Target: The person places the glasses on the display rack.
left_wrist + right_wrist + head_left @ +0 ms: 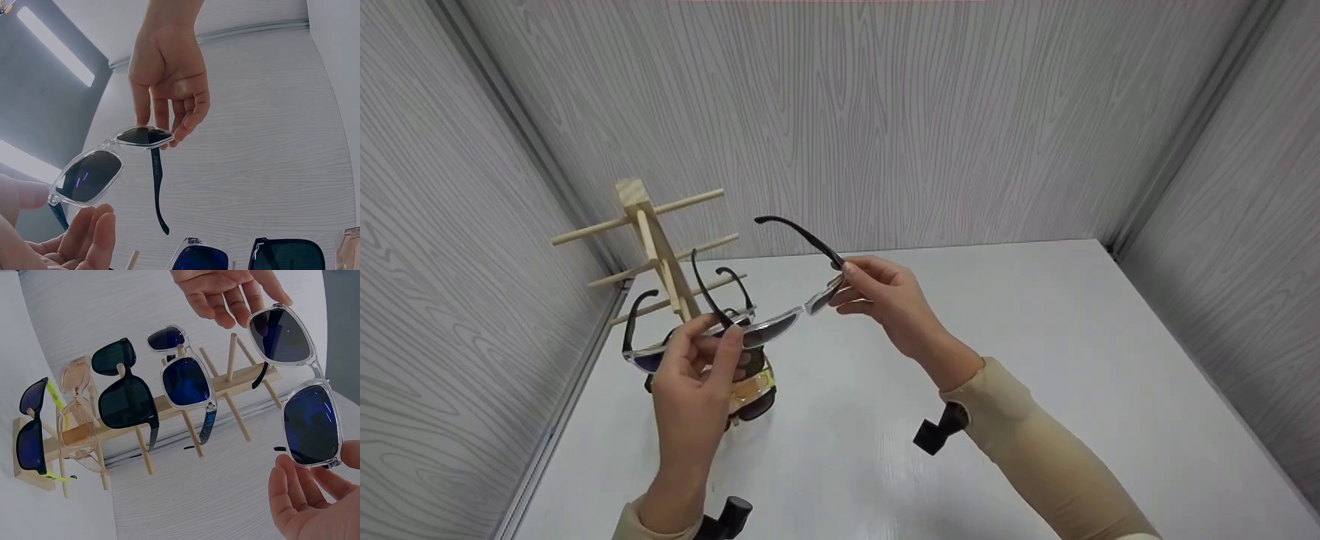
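Note:
Both hands hold one pair of sunglasses with a clear frame, dark lenses and black temples. My left hand pinches one end near the hinge, and my right hand pinches the other end. Both temples are unfolded and point away from me in the head view. In the right wrist view the held sunglasses are beside the upper part of a wooden display stand. From the left wrist, the lenses show with the right hand above them.
Hanging on the stand are clear-framed blue-lens sunglasses, black sunglasses, peach sunglasses and dark-lens sunglasses with yellow temples. Bare pegs stick out near its top. A white table lies below, with grey wood-grain walls around it.

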### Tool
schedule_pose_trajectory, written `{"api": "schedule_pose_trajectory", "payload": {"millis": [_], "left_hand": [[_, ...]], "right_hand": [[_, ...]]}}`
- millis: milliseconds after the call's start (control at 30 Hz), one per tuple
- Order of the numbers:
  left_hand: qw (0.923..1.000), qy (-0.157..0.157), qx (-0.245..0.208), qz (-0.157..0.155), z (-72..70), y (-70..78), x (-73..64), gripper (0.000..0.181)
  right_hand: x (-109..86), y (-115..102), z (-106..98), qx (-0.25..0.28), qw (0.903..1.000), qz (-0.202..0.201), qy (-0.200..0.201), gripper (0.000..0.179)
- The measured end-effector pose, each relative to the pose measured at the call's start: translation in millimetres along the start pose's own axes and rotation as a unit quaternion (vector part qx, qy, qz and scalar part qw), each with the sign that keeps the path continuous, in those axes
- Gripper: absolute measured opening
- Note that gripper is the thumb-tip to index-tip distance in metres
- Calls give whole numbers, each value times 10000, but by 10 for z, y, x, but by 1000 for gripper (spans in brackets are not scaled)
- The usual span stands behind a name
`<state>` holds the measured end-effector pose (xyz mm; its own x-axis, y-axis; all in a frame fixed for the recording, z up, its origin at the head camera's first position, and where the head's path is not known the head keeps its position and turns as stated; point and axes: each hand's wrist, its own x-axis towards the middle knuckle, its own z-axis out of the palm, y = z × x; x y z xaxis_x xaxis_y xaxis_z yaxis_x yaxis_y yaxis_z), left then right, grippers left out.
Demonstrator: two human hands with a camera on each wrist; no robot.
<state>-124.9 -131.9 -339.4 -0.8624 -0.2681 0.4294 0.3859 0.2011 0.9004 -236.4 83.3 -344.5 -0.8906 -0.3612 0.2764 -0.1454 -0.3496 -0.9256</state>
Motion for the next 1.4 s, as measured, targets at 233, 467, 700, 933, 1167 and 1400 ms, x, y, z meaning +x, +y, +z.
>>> {"api": "schedule_pose_trajectory", "payload": {"millis": [233, 467, 700, 933, 1167, 1400], "left_hand": [[9986, 248, 237, 413, -65, 27, 6, 30], [9975, 464, 273, 468, -148, 53, 10, 27], [9954, 684, 519, 426, -250, 57, 60, 28], [9932, 935, 654, 244, -371, 65, 104, 27], [9896, 1160, 853, 51, -496, 95, 184, 29], [9851, 1284, 1141, -25, -594, 120, 267, 31]], "right_hand": [[87, -19, 107, 27, 9999, 125, -96, 17], [127, 4, 205, 119, 9991, 380, -175, 15], [157, -4, 330, 169, 9987, 425, -221, 15], [203, -27, 480, 23, 9984, 508, -261, 22], [249, -58, 627, -154, 9972, 715, -160, 26], [301, -75, 721, -108, 9943, 1054, -80, 23]]}}
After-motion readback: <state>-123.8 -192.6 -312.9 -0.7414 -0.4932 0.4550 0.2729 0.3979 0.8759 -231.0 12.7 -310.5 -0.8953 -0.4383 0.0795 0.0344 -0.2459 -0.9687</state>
